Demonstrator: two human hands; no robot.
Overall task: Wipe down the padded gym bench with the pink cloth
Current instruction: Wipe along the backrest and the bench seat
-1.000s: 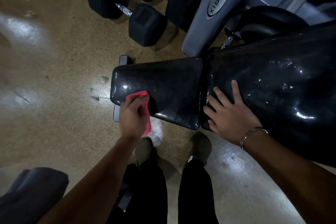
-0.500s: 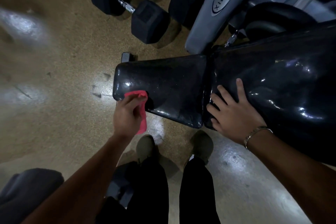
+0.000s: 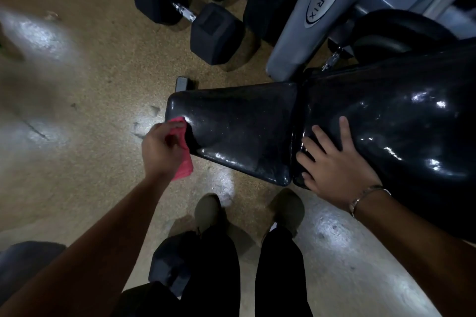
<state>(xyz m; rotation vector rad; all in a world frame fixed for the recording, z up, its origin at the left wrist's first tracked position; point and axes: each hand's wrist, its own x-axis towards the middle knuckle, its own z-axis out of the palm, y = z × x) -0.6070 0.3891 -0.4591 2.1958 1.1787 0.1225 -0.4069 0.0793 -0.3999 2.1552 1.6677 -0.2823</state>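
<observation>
The padded gym bench is glossy black, with a seat pad (image 3: 239, 131) on the left and a larger back pad (image 3: 401, 121) on the right. My left hand (image 3: 162, 149) grips the pink cloth (image 3: 181, 154) against the seat pad's near left corner; part of the cloth hangs below my fingers. My right hand (image 3: 334, 165) rests flat with fingers spread on the near edge of the back pad, beside the gap between the pads. A bracelet sits on my right wrist.
Two black hex dumbbells (image 3: 190, 15) lie on the speckled floor beyond the seat. A grey Matrix machine frame (image 3: 319, 8) stands behind the bench. Another dumbbell head (image 3: 170, 265) lies by my left foot. My shoes (image 3: 286, 208) stand just before the bench.
My left hand has drawn the pink cloth leftward off the top of the seat pad to its near left corner. My right hand has stayed on the back pad.
</observation>
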